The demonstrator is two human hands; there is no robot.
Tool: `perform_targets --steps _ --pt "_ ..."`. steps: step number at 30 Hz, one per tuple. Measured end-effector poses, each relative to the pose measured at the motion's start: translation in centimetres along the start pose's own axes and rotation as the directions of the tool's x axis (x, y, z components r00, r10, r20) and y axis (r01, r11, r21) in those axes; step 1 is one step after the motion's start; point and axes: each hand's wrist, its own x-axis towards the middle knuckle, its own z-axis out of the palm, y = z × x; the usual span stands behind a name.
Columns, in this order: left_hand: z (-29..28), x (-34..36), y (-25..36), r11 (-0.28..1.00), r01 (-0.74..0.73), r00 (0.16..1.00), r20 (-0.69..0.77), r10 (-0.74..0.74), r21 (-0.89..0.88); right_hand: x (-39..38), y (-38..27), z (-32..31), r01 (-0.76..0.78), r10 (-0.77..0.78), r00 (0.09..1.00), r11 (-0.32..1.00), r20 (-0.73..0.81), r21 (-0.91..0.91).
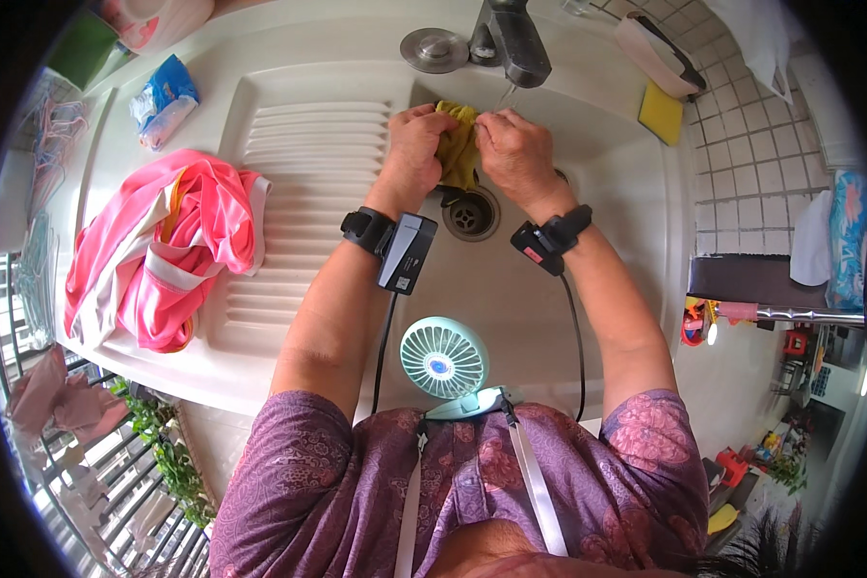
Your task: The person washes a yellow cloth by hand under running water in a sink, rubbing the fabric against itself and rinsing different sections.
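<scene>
A yellow cloth (459,149) hangs bunched between my two hands over the sink basin (607,289), just above the drain (471,214). My left hand (416,144) grips its left edge, fingers curled round it. On the other side my right hand (513,146) pinches the cloth near its top. Both hands are below the dark faucet (523,53), from which a thin clear stream of water (507,96) seems to run beside my right hand. The lower end of the cloth reaches down close to the drain.
Left of the basin lies a ribbed washboard (308,183), with a crumpled pink and white garment (183,250) beside it. Farther back sits a blue and white packet (167,101). A round metal stopper (433,50) rests by the faucet; a yellow sponge (660,113) stands at the right rim.
</scene>
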Motion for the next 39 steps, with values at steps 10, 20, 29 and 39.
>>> perform_targets --steps 10,20,29,39 --pt "-0.5 0.2 -0.2 1.000 0.002 0.998 0.069 -0.003 0.013 0.8 1.5 0.2 0.034 -0.046 0.997 0.983 -0.061 -0.179" --pt "-0.2 0.4 0.0 0.993 -0.011 1.000 -0.028 0.007 -0.122 1.0 2.2 -1.5 -0.702 0.420 0.711 0.381 0.563 0.602" --pt "0.2 0.0 0.2 0.999 -0.017 1.000 -0.014 0.016 -0.049 0.8 1.6 -0.1 -0.594 0.473 0.789 0.423 0.393 0.684" --pt "-0.3 0.4 -0.2 0.998 -0.012 1.000 -0.027 0.010 -0.055 0.3 0.6 0.6 -0.121 0.132 0.991 0.949 -0.018 0.292"
